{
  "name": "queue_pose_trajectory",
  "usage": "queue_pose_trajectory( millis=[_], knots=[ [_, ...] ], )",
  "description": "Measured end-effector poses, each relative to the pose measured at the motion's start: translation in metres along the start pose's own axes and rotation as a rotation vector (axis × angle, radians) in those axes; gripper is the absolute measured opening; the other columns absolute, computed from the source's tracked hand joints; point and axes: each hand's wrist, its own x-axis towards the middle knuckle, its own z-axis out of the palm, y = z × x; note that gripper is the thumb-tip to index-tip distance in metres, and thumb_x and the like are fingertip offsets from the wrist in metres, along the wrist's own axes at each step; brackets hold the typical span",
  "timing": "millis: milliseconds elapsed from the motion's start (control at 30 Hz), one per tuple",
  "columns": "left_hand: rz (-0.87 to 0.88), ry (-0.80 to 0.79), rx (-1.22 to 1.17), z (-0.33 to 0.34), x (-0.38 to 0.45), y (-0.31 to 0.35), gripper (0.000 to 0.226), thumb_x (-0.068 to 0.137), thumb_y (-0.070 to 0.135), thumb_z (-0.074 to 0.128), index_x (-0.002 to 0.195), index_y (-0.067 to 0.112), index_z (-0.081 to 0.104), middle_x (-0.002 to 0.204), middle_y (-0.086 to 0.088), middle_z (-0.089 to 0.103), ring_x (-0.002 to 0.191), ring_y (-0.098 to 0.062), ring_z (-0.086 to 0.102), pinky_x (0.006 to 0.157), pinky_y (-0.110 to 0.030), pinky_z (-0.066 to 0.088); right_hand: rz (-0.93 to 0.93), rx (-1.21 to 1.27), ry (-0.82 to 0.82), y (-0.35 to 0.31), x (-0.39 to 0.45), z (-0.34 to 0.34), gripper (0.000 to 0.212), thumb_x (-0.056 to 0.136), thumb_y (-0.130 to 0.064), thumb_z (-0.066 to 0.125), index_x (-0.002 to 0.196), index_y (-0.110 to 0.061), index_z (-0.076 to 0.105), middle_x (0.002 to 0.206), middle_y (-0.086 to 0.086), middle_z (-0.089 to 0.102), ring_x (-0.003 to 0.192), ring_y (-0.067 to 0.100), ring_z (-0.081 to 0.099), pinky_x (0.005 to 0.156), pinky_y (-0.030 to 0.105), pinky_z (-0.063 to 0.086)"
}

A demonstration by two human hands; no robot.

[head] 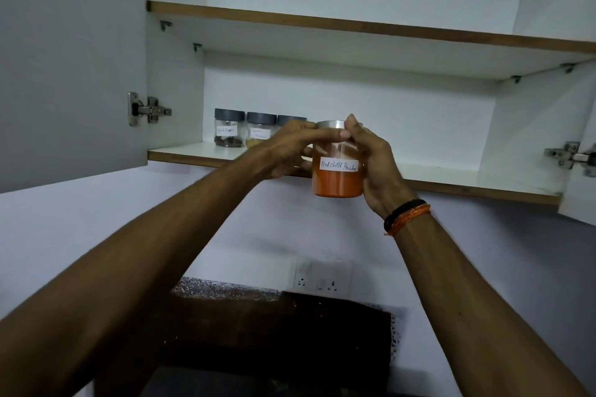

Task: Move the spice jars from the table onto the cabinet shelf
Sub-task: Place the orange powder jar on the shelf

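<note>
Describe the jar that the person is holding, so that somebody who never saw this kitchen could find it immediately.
Look at the open white cabinet and its lower shelf. In front of that shelf's edge, both hands hold one jar. Unlike the three grey-lidded jars at the shelf's back left, it has a metal lid, orange-red powder and a label reading "Red chilli Powder".

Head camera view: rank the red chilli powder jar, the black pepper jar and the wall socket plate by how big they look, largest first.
1. Red chilli powder jar, held in both hands, nearest the camera, so its lead is partly nearness.
2 and 3. Wall socket plate and black pepper jar on the lower shelf: too alike to rank, and at different distances.
</note>
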Motion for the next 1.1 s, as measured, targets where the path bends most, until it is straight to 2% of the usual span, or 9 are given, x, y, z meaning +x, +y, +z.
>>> queue_pose_trajectory(
  millis=[167,233,300,433,567,700,867,967,1100],
  knots=[
    [0.105,0.081,0.06,-0.006,0.014,0.007,0.02,0.075,0.048,0.078,0.079,0.028,0.075,0.087,0.003,0.076,0.082,-0.013,0.074,0.065,-0.029,0.058,-0.082,-0.04,-0.028,-0.003,0.013,-0.001,0.048,0.099,-0.053,0.048,0.125,-0.016,0.066,0.122,0.005,0.071,0.114,0.023,0.067,0.092,0.047,0.058],
    [0.117,0.101,0.074,-0.009,0.022,0.008,0.018,0.076,0.048,0.075,0.077,0.03,0.075,0.087,0.003,0.075,0.084,-0.014,0.073,0.068,-0.032,0.058,-0.101,-0.054,0.027,0.0,0.021,-0.003,0.048,0.1,-0.056,0.042,0.121,-0.022,0.069,0.113,0.0,0.074,0.104,0.016,0.071,0.08,0.034,0.06],
    [0.117,0.125,0.079,-0.014,0.03,0.01,0.021,0.074,0.049,0.075,0.08,0.029,0.075,0.089,-0.001,0.075,0.087,-0.018,0.072,0.074,-0.037,0.06,-0.126,-0.138,0.134,0.006,0.031,-0.006,0.049,0.103,-0.054,0.037,0.121,-0.021,0.068,0.11,-0.001,0.074,0.099,0.014,0.07,0.075,0.027,0.057],
    [0.111,0.149,0.107,-0.026,0.047,0.012,0.044,0.072,0.048,0.075,0.1,0.014,0.071,0.1,-0.01,0.074,0.093,-0.024,0.072,0.079,-0.04,0.059,-0.281,-0.587,0.258,0.025,0.05,-0.021,0.046,0.106,-0.042,0.037,0.102,-0.011,0.071,0.1,0.003,0.073,0.094,0.019,0.067,0.08,0.036,0.057],
    [0.1,0.178,0.131,-0.038,0.067,0.008,0.04,0.086,0.038,0.073,0.11,0.006,0.066,0.102,-0.012,0.072,0.095,-0.027,0.071,0.079,-0.041,0.057,-0.38,-0.909,0.33,0.042,0.067,-0.038,0.042,0.105,-0.034,0.043,0.095,-0.006,0.072,0.093,0.008,0.073,0.085,0.022,0.065,0.08,0.037,0.054],
    [0.073,0.17,0.145,-0.046,0.081,-0.003,0.036,0.087,0.036,0.072,0.11,0.009,0.065,0.108,-0.013,0.07,0.101,-0.03,0.069,0.083,-0.043,0.058,-0.388,-1.191,0.347,0.057,0.082,-0.054,0.034,0.101,-0.026,0.047,0.082,-0.005,0.067,0.078,0.011,0.068,0.074,0.025,0.061,0.069,0.036,0.052],
    [0.028,0.146,0.155,-0.05,0.099,-0.022,0.04,0.086,0.035,0.074,0.114,0.009,0.064,0.11,-0.011,0.069,0.104,-0.029,0.067,0.088,-0.045,0.057,-0.276,-1.387,0.338,0.075,0.089,-0.069,0.036,0.1,-0.031,0.045,0.077,-0.01,0.062,0.073,0.006,0.064,0.071,0.025,0.06,0.062,0.03,0.044],
    [0.015,0.143,0.149,-0.053,0.112,-0.032,0.033,0.085,0.033,0.075,0.108,0.012,0.066,0.109,-0.01,0.069,0.105,-0.03,0.066,0.087,-0.044,0.058,-0.269,-1.432,0.409,0.08,0.091,-0.068,0.035,0.097,-0.035,0.046,0.069,-0.017,0.058,0.066,-0.001,0.057,0.064,0.023,0.054,0.059,0.028,0.038],
    [0.014,0.114,0.13,-0.054,0.131,-0.038,0.034,0.077,0.037,0.077,0.101,0.014,0.068,0.102,-0.008,0.072,0.1,-0.028,0.069,0.079,-0.038,0.059,-0.256,-1.465,0.491,0.083,0.09,-0.066,0.038,0.093,-0.036,0.048,0.062,-0.016,0.058,0.056,-0.002,0.054,0.052,0.018,0.049,0.053,0.024,0.032]
  ],
)
